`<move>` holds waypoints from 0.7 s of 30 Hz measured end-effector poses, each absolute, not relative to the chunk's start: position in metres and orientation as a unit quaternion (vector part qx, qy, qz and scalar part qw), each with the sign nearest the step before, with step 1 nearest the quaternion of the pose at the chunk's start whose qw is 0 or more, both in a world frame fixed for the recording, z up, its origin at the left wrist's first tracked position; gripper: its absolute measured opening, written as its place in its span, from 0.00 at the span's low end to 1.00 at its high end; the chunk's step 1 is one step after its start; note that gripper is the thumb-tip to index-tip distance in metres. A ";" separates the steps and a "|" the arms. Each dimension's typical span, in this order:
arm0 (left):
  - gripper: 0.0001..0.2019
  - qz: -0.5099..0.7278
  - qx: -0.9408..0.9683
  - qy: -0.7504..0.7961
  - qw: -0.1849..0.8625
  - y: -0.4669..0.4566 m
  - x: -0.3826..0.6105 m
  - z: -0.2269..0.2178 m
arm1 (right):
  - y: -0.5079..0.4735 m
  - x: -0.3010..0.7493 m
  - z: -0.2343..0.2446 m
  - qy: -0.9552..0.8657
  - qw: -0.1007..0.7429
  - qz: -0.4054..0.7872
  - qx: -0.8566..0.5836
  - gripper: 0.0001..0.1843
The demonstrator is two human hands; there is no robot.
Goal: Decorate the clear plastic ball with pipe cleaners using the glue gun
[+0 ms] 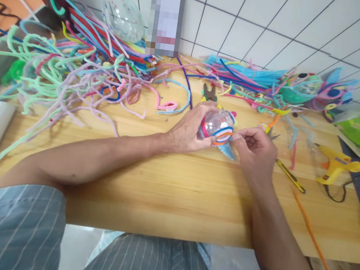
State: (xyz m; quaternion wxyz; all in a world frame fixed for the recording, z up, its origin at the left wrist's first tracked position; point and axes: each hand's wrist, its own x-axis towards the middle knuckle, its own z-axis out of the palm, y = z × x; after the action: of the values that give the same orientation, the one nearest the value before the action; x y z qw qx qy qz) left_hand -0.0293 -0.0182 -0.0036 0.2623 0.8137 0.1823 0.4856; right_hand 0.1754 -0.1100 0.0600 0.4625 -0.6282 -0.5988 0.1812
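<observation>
A clear plastic ball (217,121) is wrapped with pink, blue, white and orange pipe cleaner, and a blue fin-like piece (226,150) sticks out below it. My left hand (191,130) curls around the ball's left side and holds it above the wooden table. On the other side, my right hand (255,147) has its thumb and fingers pinched at the orange and white pipe cleaner loops (224,136). What exactly sits between those fingertips is too small to make out. Just behind the ball lie pliers (209,94) with dark jaws.
A tangle of pipe cleaners (75,77) covers the back left. Blue pipe cleaner bundles (248,73) and a green-wrapped ball (300,88) line the wall. At right are a yellow glue gun (338,167), a utility knife (290,176) and an orange pipe cleaner (314,237) hanging over the edge.
</observation>
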 end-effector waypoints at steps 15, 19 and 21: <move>0.35 0.420 0.851 0.203 0.241 -0.028 -0.035 0.016 | -0.111 0.173 0.060 -0.619 0.460 0.174 -0.612 0.05; 0.34 0.431 0.855 0.179 0.226 -0.026 -0.035 0.016 | -0.110 0.173 0.058 -0.618 0.470 0.181 -0.604 0.05; 0.33 0.434 0.855 0.172 0.227 -0.025 -0.035 0.016 | -0.110 0.173 0.057 -0.619 0.466 0.186 -0.605 0.05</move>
State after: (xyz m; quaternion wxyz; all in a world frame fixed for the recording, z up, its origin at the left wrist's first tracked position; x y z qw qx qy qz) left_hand -0.0351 -0.0253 0.0161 0.2273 0.8546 0.1717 0.4342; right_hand 0.1734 -0.1102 0.0575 0.4657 -0.6047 -0.6189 0.1856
